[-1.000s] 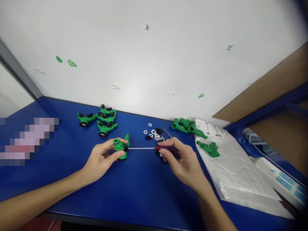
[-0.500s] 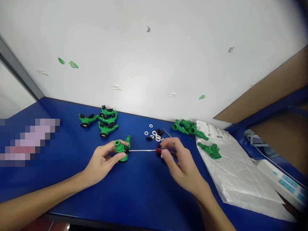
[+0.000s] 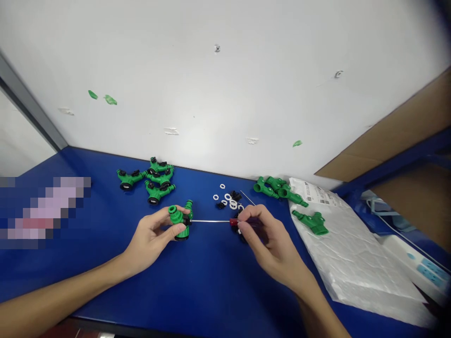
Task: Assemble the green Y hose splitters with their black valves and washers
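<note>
My left hand (image 3: 151, 237) is closed on a green plastic hose fitting (image 3: 178, 218) that stands on the blue table (image 3: 197, 281). My right hand (image 3: 269, 239) pinches the dark red handle of a thin screwdriver (image 3: 232, 221). Its metal shaft lies level, and the tip meets a black part on the side of the fitting. Small white rings and black pieces (image 3: 228, 199) lie just behind my right hand.
Several assembled green fittings (image 3: 152, 180) sit at the back left. More green fitting bodies (image 3: 278, 187) lie at the back right, one (image 3: 312, 221) on a white plastic bag (image 3: 352, 263). A white power strip (image 3: 416, 265) lies far right. A white wall rises behind.
Both hands hold their grip. My right fingers have shifted slightly on the screwdriver handle. The whole scene sits a little lower and to the right in the picture as my head moved.
</note>
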Available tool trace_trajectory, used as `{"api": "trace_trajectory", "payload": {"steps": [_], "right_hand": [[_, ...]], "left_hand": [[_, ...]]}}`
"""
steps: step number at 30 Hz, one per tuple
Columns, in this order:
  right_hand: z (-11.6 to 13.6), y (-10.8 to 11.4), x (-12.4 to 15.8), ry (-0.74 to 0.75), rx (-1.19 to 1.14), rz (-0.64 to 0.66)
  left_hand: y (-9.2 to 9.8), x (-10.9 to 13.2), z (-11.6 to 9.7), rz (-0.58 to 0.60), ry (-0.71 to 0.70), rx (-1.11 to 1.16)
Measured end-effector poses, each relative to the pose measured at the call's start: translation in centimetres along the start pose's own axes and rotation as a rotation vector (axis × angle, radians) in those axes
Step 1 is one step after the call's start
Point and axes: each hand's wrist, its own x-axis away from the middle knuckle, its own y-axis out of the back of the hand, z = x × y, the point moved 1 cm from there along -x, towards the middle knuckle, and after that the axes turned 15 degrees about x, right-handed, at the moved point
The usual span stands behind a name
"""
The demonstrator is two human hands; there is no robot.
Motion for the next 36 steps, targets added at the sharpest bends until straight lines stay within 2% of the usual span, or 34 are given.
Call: {"api": "trace_trajectory", "payload": {"steps": [3, 7, 10, 14, 18, 25, 30, 36], "right_hand": [[-0.12, -0.39, -0.16, 0.050, -0.026, -0.059], [0.08, -0.56, -0.21, 0.100, 0.020, 0.050], [-0.07, -0.48, -0.07, 0.085, 0.033, 0.072], [-0.54, -0.22, -0.02, 0.051, 0.086, 0.056], [-0.43, 0.05, -0.13, 0.020, 0.062, 0.073], [0.03, -0.57, 0.22, 0.051, -0.001, -0.082], [0.23, -0.19, 0.12, 0.047, 0.026, 0.034], [-0.17, -0.17, -0.39, 0.005, 0.115, 0.064]], "left_hand": [[-0.19, 0.03, -0.12, -0.006, 0.011, 0.017], [-0.19, -0.11, -0.26, -0.054, 0.036, 0.089], [0.01, -0.19, -0.26, -0.053, 0.003, 0.076], [0.19, -0.06, -0.10, 0.018, -0.046, 0.005], [0.18, -0.06, -0.01, -0.016, -0.036, 0.022], [0.14, -0.08, 0.27, 0.044, -0.100, -0.065], [0.20, -0.15, 0.47, 0.034, -0.040, -0.038], [0.15, 0.11, 0.41, 0.037, -0.138, -0.111]]}}
